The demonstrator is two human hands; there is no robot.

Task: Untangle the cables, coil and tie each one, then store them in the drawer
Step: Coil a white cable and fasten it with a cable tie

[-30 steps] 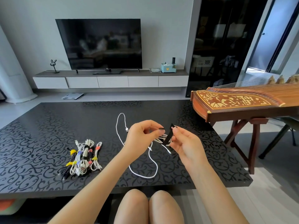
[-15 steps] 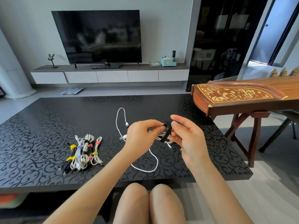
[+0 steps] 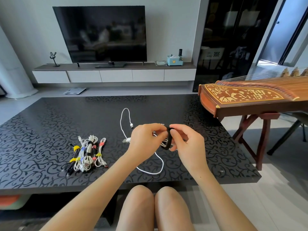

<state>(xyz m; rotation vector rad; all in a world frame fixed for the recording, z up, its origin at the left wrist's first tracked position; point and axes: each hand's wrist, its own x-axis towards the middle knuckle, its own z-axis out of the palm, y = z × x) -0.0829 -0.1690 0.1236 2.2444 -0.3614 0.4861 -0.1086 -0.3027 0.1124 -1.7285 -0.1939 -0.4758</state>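
In the head view, the left hand (image 3: 143, 139) pinched a small coil of white cable (image 3: 162, 144) above the surface (image 3: 50, 124), while the right hand (image 3: 186, 144) kept its grip closed on a black tie strap (image 3: 168, 139) looped round that coil. To the left lay a bundle of tied cables (image 3: 86, 152), and a loose white cable (image 3: 122, 120) sprawled uncoiled under the hands. The task looked well past halfway: this tie to finish, one cable to coil, and all of them yet to go in a drawer.
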